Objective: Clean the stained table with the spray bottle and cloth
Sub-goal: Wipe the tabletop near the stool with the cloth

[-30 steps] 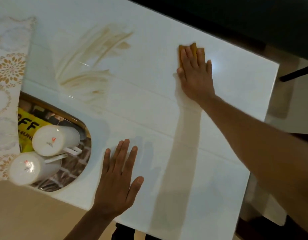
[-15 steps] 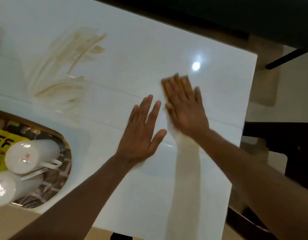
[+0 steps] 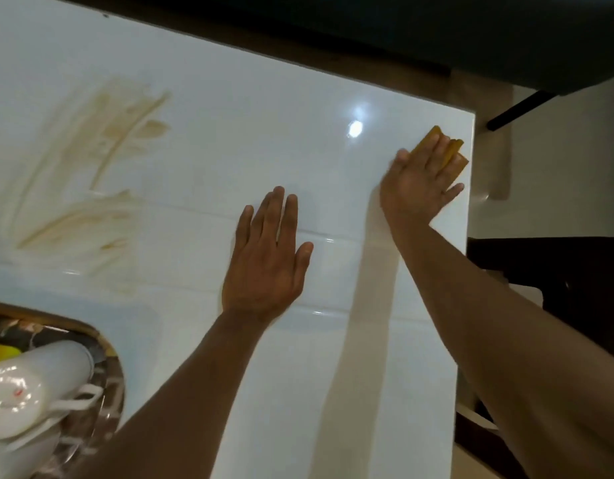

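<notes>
Glossy white table (image 3: pixel 201 140) carries brown smeared stains (image 3: pixel 91 160) on its far left part. At the far right corner, the right hand (image 3: pixel 419 181) lies flat on a folded yellow-orange cloth (image 3: pixel 447 150), fingers straight and slightly spread, pressing it to the surface. The left hand (image 3: pixel 267 257) rests palm down near the middle of the table, fingers straight and close together, thumb out. White mugs (image 3: pixel 35 385) lie on a tray (image 3: pixel 101 344) at the near left.

Right hand (image 3: pixel 419 183) presses the cloth (image 3: pixel 449 148) (yellow) near the table (image 3: pixel 229 115) edge; left hand (image 3: pixel 267 257) lies flat.
</notes>
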